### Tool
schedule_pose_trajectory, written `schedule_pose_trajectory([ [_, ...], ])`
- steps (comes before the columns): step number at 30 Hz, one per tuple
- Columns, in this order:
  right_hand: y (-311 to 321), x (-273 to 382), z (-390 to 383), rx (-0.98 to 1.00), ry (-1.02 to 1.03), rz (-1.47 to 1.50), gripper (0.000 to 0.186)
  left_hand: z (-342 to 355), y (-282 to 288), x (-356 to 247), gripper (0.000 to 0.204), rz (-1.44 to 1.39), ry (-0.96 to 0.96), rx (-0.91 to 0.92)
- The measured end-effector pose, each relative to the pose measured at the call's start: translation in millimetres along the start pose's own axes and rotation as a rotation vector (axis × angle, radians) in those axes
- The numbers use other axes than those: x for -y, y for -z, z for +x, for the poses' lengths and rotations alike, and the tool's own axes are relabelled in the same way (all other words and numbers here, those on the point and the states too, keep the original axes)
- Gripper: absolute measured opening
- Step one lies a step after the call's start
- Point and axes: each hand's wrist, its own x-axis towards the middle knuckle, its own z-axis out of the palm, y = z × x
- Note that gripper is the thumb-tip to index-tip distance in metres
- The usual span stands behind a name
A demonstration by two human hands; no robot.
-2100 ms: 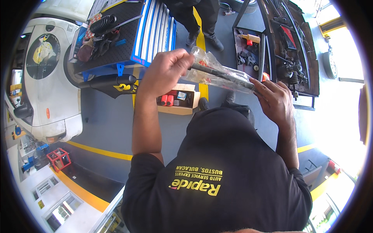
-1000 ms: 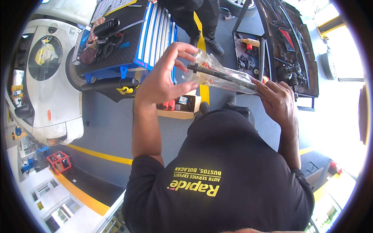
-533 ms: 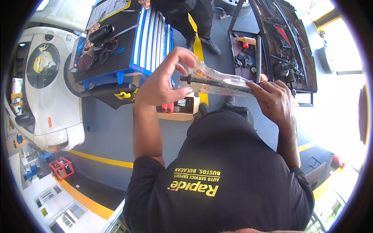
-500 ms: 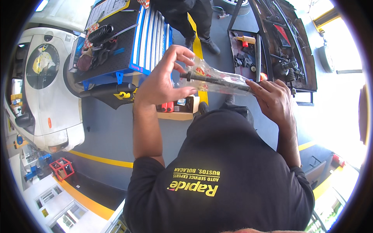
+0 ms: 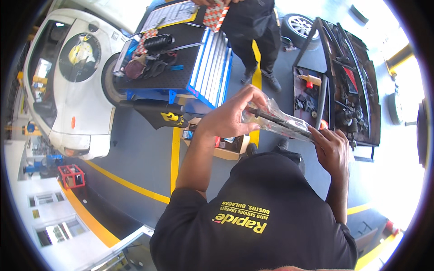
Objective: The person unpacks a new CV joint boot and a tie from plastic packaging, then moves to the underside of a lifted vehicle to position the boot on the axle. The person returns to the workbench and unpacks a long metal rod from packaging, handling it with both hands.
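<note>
A dark metal rod (image 5: 280,121) with a thicker left end lies inside a clear plastic bag (image 5: 293,121) with red print, held out in front of my chest. It slants down toward the right. My left hand (image 5: 233,116) curls round the bag's left end, fingers above and thumb below. My right hand (image 5: 332,149) is closed on the other end of the bagged rod; its fingertips are partly hidden.
A blue tool cabinet (image 5: 210,67) stands ahead, with a black rubber boot (image 5: 159,42), gloves and a clipboard on top. Opposite stands a person (image 5: 248,31) with a patterned box (image 5: 215,17). A parts rack (image 5: 350,90) is at right, an open carton (image 5: 228,155) below.
The view has shifted, so the surroundings sit further right and lower. The other person's hands and box now show more. Both my hands keep the bagged rod, which slants more steeply.
</note>
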Motion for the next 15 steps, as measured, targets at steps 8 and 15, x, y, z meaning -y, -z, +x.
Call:
schedule_pose_trajectory([
  [8,-2,2,-1,-0.004,-0.01,0.037,0.045,-2,3,-1,0.036,0.091,-0.05,-0.02],
  [15,1,-8,-5,-0.026,-0.006,-0.018,0.038,3,-5,-2,0.031,0.211,-0.011,0.05],
])
